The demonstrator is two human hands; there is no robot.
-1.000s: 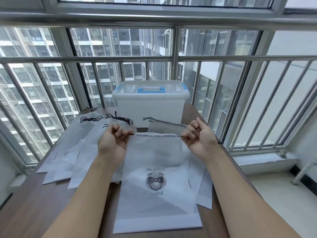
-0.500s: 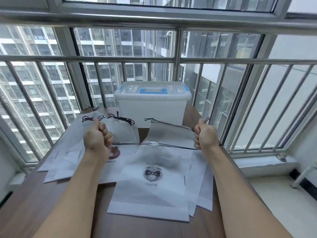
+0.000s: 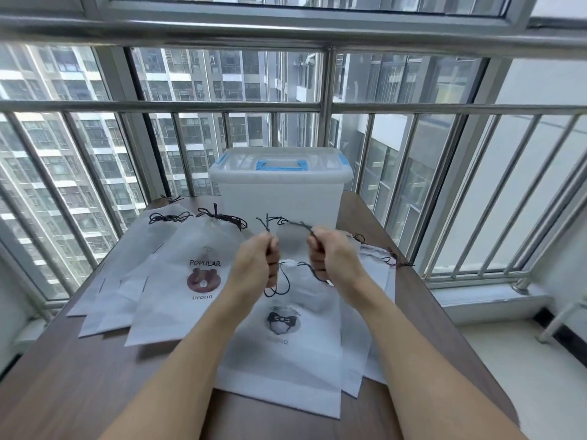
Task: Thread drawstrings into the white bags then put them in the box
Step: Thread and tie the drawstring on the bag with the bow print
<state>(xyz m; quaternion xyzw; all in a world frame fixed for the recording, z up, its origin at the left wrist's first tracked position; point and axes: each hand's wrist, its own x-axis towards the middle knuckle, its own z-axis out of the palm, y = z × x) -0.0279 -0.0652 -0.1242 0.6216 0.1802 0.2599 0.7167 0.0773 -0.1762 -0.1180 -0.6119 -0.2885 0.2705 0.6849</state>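
— While pulling both cord ends, keep the white bag (image 3: 295,350) flat on the table (image 3: 79,376). Box (image 3: 279,198)?
— Behind the bag, lidded; contents unclear.
— Hands?
— Left hand (image 3: 257,265), right hand (image 3: 333,258): close together, each pinching the drawstring (image 3: 286,281). Draw evenly.

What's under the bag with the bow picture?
Under the bow-picture bag lie more white bags, their edges poking out on the right, on the brown table. How many are stacked beneath is hidden.
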